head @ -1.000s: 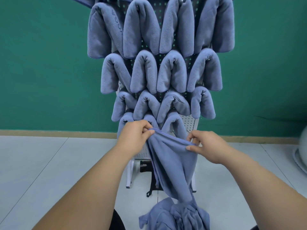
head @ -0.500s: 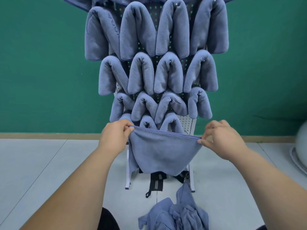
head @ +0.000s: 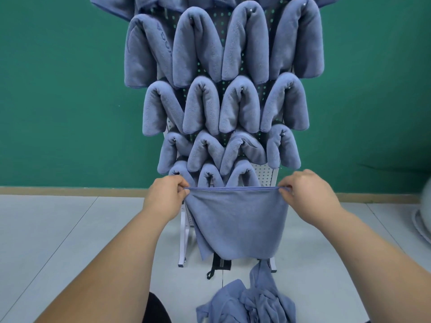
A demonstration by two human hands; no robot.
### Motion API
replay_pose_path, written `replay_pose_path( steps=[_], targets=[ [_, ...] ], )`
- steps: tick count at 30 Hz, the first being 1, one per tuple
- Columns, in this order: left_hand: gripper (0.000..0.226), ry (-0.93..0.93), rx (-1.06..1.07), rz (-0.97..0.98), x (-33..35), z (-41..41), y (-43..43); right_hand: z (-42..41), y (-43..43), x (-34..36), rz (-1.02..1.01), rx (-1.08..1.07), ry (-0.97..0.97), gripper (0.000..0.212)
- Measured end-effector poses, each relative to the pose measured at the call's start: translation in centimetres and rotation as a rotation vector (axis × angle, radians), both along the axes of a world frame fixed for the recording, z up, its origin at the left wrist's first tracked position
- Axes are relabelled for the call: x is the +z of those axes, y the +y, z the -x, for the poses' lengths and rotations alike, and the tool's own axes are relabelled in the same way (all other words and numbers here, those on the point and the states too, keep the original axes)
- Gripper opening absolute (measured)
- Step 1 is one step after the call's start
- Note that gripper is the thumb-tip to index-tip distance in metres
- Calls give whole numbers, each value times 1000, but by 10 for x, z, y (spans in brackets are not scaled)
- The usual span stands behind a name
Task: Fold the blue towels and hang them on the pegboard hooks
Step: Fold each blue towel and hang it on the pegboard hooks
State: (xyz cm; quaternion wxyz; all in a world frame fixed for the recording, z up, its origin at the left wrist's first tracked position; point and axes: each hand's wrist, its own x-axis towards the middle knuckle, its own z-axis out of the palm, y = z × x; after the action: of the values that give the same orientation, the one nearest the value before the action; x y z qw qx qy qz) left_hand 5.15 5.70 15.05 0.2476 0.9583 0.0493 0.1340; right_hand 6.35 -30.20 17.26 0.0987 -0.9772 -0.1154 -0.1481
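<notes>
A blue towel (head: 235,217) hangs stretched flat in front of the pegboard's lower part. My left hand (head: 164,198) pinches its upper left corner and my right hand (head: 307,194) pinches its upper right corner, so the top edge runs taut between them. Behind it stands the white pegboard (head: 265,176), covered with several rows of folded blue towels (head: 219,103) draped over hooks. The bottom row holds three folded towels, and bare board shows to their right. A crumpled pile of blue towels (head: 247,301) lies on the floor below.
The pegboard stands on white legs (head: 183,241) on a grey tiled floor (head: 70,229), against a green wall (head: 58,89). A black strap (head: 215,268) dangles under the board. A white round object (head: 424,217) sits at the right edge.
My hands have drawn apart, spreading the bunched towel out flat. Its lower end has lifted off the floor pile and now hangs free.
</notes>
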Motion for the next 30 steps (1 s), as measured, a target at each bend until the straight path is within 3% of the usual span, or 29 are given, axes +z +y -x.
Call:
replay_pose_path(
  steps=[1, 4, 6, 9, 12, 14, 18, 22, 25, 30],
  targets=[
    [10, -3, 9, -11, 0, 0, 1, 3, 1, 1, -135, 50, 122, 7],
    [10, -20, 59, -7, 0, -1, 4, 18, 2, 14, -853, 294, 604, 13],
    [9, -55, 76, 15, 1, -3, 5, 23, -1, 23, -1028, 340, 629, 14],
    [9, -69, 93, -6, 4, -3, 3, 17, -8, 23, -892, 233, 444, 15],
    [9, -35, 89, -57, 5, -3, 2, 7, -18, 11, -472, 64, 182, 11],
    [10, -25, 64, -124, 4, -2, -1, 3, -21, 7, -311, 0, 65, 11],
    [11, 0, 6, -206, 3, -4, -6, 2, -21, 7, -257, -76, 2, 13],
    [15, 54, -12, -114, -2, -5, -3, 1, -26, 6, -370, -60, 86, 19],
    [13, 36, -10, 131, 2, -6, -3, 1, -30, 6, -565, 29, 163, 14],
    [21, 40, -52, 959, 26, -1, -12, 2, -32, 15, -1151, 81, 269, 21]
  ],
)
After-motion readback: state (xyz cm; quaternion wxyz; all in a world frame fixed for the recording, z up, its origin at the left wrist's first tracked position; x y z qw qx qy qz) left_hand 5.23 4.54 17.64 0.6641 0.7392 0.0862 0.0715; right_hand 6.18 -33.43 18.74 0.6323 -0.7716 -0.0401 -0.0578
